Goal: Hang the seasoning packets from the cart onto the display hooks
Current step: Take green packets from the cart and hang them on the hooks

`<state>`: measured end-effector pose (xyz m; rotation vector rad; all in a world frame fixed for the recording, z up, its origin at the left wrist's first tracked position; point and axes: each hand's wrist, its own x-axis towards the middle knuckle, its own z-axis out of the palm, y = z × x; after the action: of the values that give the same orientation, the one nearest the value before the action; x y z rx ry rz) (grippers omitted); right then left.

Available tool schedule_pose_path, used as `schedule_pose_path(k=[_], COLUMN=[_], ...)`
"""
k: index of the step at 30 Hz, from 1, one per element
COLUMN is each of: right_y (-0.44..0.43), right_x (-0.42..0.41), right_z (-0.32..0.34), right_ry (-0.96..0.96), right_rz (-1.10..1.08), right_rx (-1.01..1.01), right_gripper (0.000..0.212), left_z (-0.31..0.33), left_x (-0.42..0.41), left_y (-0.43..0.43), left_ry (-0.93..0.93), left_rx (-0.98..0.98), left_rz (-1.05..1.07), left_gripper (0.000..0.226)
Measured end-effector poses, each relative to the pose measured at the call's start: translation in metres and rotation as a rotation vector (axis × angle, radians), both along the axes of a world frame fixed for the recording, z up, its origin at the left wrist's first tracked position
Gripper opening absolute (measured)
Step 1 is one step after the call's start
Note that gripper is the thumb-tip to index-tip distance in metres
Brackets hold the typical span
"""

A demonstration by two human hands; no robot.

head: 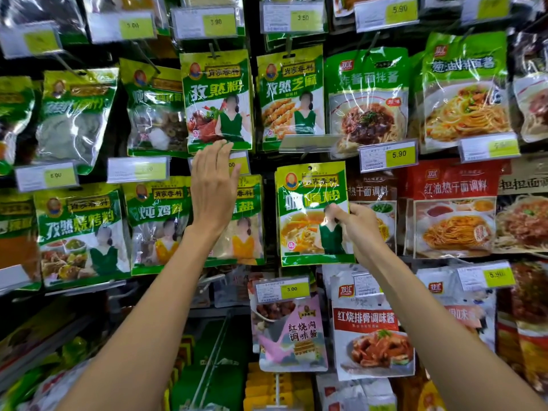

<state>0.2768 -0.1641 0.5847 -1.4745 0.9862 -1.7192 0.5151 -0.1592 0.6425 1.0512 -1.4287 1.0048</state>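
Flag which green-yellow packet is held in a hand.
The soup-picture packet in the middle row: the right hand pinches its right edge. The left hand only touches the upper packet with straight fingers.

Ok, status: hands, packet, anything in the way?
Left hand open, fingertips on hanging cumin packet. Right hand pinching green seasoning packet by its right edge. No hook seen through its hole. Price-tag holder directly above.

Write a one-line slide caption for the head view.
Right hand pinches a green seasoning packet; open left hand reaches for a hanging packet.
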Motion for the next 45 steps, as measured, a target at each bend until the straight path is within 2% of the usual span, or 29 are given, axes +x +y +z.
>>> schedule_pose_path(k=[5,9,15,23,25,26,27,29,31,34,38,41,45], right_y=[-0.005,-0.011,-0.030,-0.037,-0.029,-0.023,-0.015,0.006,0.036,0.081,0.143,0.189,0.256], right_x=[0.003,0.006,0.017,0.022,0.013,0.007,0.000,-0.020,-0.045,-0.093,-0.165,-0.222,-0.281], right_z=[0.000,0.001,0.001,0.002,-0.001,-0.005,-0.010,-0.027,-0.053,-0.106,-0.195,-0.273,-0.370], right_ry=[-0.018,0.007,0.067,0.113,0.220,0.264,0.291,0.300,0.311,0.301,0.235,0.228,0.163], right_rz=[-0.030,-0.069,-0.181,-0.371,-0.374,-0.367,-0.356,-0.342,-0.352,-0.379,-0.532,-0.691,-0.903], right_rx=[0.034,0.037,0.054,0.024,-0.003,-0.013,-0.020,-0.051,-0.084,-0.041,0.095,0.351,0.681], right_gripper=[0.031,0.022,0.021,0.044,0.030,0.017,0.015,0.029,0.029,0.025,0.028,0.030,0.024], left_z=[-0.002,-0.002,-0.003,-0.001,-0.004,-0.008,-0.015,-0.037,-0.071,-0.136,-0.233,-0.305,-0.395], left_x=[0.001,0.003,0.007,0.007,0.001,-0.004,-0.012,-0.034,-0.071,-0.140,-0.233,-0.297,-0.374], left_y=[0.000,-0.001,0.001,0.012,0.018,0.021,0.025,0.032,0.042,0.062,0.092,0.109,0.133], left_ry=[-0.045,-0.069,-0.111,-0.121,-0.111,-0.101,-0.089,-0.066,-0.032,0.106,0.225,0.244,0.180], left_rx=[-0.065,-0.081,-0.074,-0.013,-0.014,-0.018,-0.023,-0.025,0.011,0.254,0.790,1.152,1.505], left_rz=[-0.007,0.011,0.035,0.030,0.023,0.009,-0.021,-0.123,-0.276,-0.566,-0.891,-1.010,-1.088], left_gripper=[0.030,0.030,0.033,0.035,0.036,0.036,0.036,0.033,0.029,0.025,0.027,0.028,0.024])
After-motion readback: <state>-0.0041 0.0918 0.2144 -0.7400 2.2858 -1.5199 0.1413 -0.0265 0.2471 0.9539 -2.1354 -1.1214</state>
